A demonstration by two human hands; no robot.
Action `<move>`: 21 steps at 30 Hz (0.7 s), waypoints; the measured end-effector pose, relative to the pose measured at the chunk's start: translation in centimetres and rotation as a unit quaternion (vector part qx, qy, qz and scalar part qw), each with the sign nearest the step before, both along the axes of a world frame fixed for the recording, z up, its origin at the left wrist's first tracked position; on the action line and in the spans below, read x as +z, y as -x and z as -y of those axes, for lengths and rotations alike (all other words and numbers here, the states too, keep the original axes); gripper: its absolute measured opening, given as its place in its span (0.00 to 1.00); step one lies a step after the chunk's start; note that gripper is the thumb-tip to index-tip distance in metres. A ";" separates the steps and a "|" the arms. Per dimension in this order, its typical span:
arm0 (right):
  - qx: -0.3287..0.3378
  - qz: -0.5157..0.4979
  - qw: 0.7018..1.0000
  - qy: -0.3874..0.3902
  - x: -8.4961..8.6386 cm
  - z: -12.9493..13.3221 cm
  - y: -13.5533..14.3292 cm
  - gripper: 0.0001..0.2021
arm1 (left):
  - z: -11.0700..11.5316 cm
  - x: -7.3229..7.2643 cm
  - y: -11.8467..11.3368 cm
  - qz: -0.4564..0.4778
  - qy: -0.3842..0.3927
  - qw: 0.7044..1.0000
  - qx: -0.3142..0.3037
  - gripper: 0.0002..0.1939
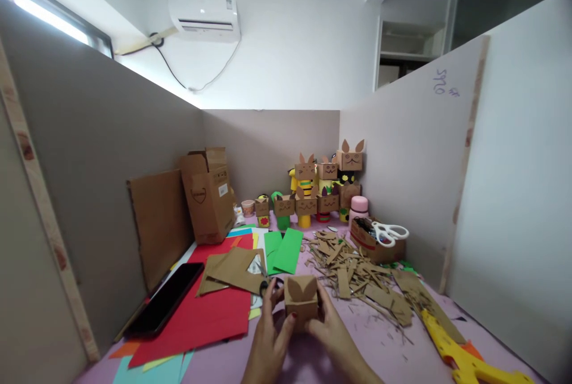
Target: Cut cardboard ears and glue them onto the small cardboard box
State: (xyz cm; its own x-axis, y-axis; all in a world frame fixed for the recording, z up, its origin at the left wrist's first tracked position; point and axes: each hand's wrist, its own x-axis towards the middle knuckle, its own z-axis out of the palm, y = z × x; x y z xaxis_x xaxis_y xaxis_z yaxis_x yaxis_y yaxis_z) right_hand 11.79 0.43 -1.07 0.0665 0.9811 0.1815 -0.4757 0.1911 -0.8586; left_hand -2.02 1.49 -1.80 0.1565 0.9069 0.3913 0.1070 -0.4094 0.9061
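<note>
Close in front of me, a small brown cardboard box [301, 299] with two pointed ear shapes at its top is held between both hands. My left hand [276, 325] is closed on its left side, thumb at the lower front. My right hand [329, 323] grips the right side, with its thumb near the lower corner. The fingertips behind the box are hidden. Dark-handled scissors [264, 286] lie just beyond my left fingers, partly covered by them. Flat brown cardboard pieces [239, 268] are spread to the left of the scissors.
Red paper [210, 318], green paper [288, 251] and a black phone [165, 300] lie ahead and left. Cardboard scraps [348, 268], a yellow glue gun [451, 354] and a box with white scissors [389, 233] are right. Cardboard animal figures [306, 205] stand at the back.
</note>
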 end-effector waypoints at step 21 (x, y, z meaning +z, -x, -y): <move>-0.050 0.119 0.991 -0.016 -3.1 -1.5 -0.6 0.36 | -0.1 -0.3 -0.1 -0.091 -0.080 0.988 0.091 0.17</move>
